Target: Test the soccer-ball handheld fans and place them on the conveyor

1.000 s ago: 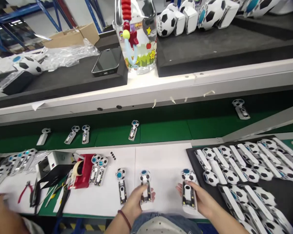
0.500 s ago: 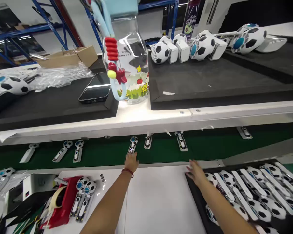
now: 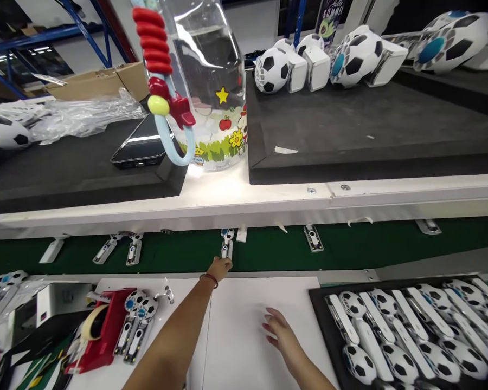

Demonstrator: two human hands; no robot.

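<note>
My left hand [image 3: 218, 267] reaches forward to the green conveyor belt [image 3: 350, 244] and its fingers are closed on the lower end of a small football-patterned handheld fan part [image 3: 226, 243] lying there. My right hand [image 3: 280, 330] hovers open over the white work mat [image 3: 244, 319], fingers spread, holding nothing. More of the same parts lie along the belt: a pair [image 3: 124, 248] at the left and one [image 3: 313, 238] to the right.
A black tray [image 3: 329, 346] of several football parts lies at right. A red tape dispenser [image 3: 101, 336] and two parts [image 3: 136, 325] sit at left. On the shelf above stand a decorated clear water bottle [image 3: 205, 81], a phone [image 3: 140, 143] and football fan heads [image 3: 309, 65].
My right hand has drawn back from the tray edge to the white mat. My left hand stays at the belt on the fan part. The camera has tilted slightly.
</note>
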